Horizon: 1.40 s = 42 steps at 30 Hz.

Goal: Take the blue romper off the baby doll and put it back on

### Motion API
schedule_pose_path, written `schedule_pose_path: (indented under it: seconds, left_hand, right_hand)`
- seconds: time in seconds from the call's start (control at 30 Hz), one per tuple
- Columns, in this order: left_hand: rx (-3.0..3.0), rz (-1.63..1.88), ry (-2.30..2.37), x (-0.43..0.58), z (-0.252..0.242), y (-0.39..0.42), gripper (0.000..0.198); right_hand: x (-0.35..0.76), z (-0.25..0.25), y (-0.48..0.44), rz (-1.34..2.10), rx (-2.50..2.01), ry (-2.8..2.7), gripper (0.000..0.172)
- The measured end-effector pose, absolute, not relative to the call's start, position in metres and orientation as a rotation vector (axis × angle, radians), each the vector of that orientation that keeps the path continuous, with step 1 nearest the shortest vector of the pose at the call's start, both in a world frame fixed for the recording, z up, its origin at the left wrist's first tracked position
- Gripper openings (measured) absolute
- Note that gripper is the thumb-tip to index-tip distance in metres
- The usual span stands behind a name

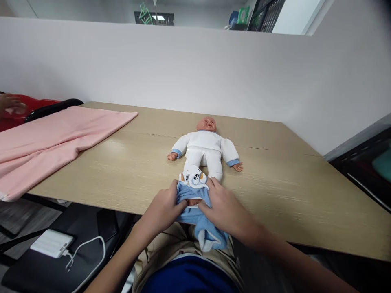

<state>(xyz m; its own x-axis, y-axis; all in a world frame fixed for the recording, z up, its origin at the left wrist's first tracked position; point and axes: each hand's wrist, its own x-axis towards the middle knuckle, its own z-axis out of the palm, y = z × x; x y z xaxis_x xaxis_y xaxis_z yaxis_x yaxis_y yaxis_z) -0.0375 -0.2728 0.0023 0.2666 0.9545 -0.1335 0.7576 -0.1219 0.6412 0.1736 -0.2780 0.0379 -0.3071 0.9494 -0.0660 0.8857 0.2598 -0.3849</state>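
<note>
A baby doll (204, 140) lies on its back on the table, its head toward the wall. It has a white top with blue cuffs and white legs. Around its left-hand leg in the view are blue baby pants (194, 192) with a white elephant face. My left hand (166, 205) pinches the left edge of the pants, thumb inward. My right hand (224, 207) pinches the right edge. Between my thumbs a skin-coloured part of the doll, likely a foot, shows in the opening. The other pant leg hangs over the table's near edge onto my lap.
A pink cloth (61, 138) covers the table's (290, 183) left end. Beyond it are a red chair (33, 105) and another person's hand (12, 102). A white power bank (51, 243) with a cable lies on a black seat (79, 228) at lower left. A white wall (189, 69) stands behind.
</note>
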Motion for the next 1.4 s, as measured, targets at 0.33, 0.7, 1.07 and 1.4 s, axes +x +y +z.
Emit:
schedule_pose_path:
  seconds: [0.33,0.7,1.07,1.4]
  left_hand:
    - [1.926,0.859,1.196,-0.042,-0.037,-0.27,0.053]
    - [1.826,0.838,0.991,-0.05,-0.037,-0.268,0.072]
    - [1.416,1.046,0.894,-0.046,-0.027,-0.252,0.013]
    - [1.604,0.742,0.836,-0.062,-0.009,-0.199,0.024]
  right_hand:
    - [0.19,0.024,-0.271,0.716,-1.666,-2.41,0.04]
    - [0.186,0.009,-0.283,0.616,-1.678,-2.481,0.075]
    - [0.195,0.006,-0.269,0.764,-1.449,-2.069,0.045]
    - [0.227,0.015,-0.202,0.871,-1.037,-2.186,0.015]
